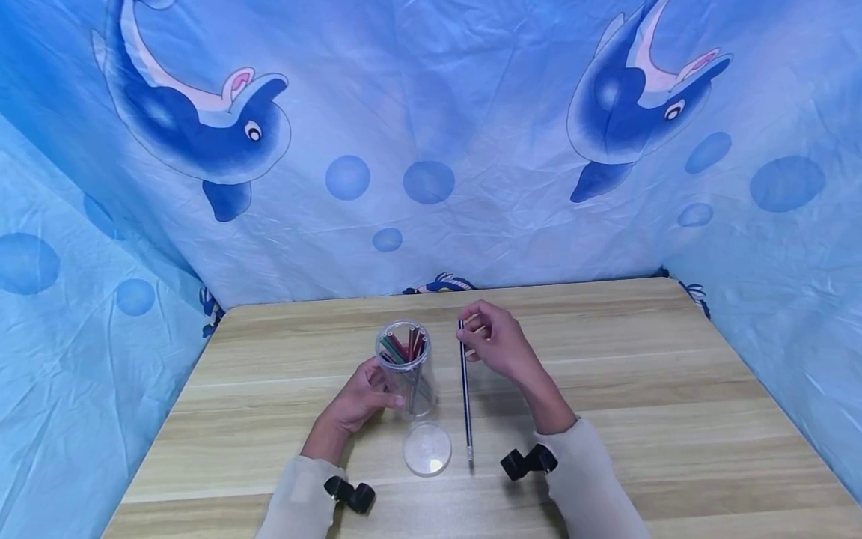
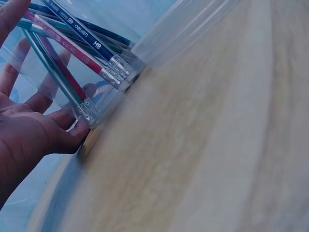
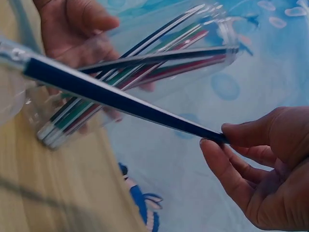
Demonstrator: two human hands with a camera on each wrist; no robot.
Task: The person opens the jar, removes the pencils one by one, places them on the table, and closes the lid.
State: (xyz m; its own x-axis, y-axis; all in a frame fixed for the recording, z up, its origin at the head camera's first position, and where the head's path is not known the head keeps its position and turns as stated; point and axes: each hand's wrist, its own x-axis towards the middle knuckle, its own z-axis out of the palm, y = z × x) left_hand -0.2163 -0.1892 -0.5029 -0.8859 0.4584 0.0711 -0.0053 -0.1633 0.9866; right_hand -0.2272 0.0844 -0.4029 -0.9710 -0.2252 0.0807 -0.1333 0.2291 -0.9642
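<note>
The right hand (image 1: 494,344) pinches the far end of a dark blue pencil (image 1: 465,389) between thumb and fingertips, just beside a clear jar (image 1: 427,391); the long axis runs toward the person, eraser end nearest. The left hand (image 1: 367,397), fingers widely curved, holds the jar, whose pencils (image 1: 406,346) stand eraser-down; one navy pencil (image 2: 87,36) reads "deli" and "HB".
</note>
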